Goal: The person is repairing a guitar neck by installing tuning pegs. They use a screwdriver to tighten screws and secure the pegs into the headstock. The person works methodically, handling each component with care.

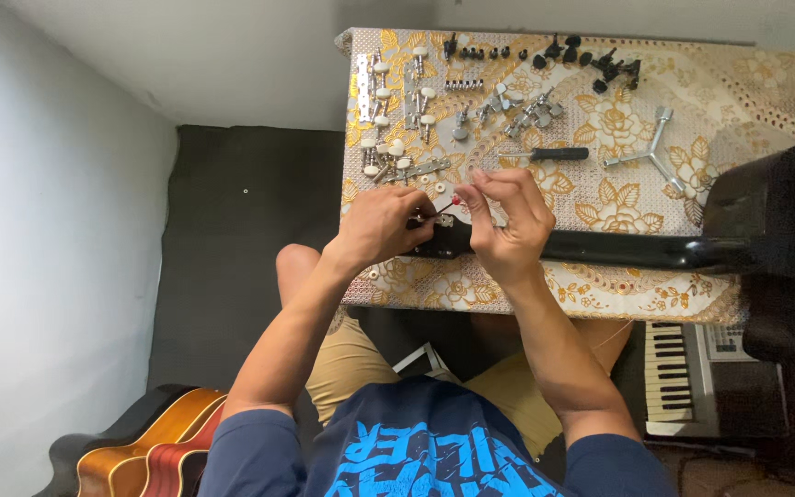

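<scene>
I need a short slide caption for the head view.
Two hands work on a black guitar neck beside tuning pegs.

No packages, labels, signs or screens are visible on the table, on the floor beside it or in either hand.

1. Black guitar headstock [448,239], glossy, lying flat at the table's near edge, neck running off to the right.
2. Tiny red-tipped tool [451,203], tilted, sitting just above the headstock's far side.
</scene>
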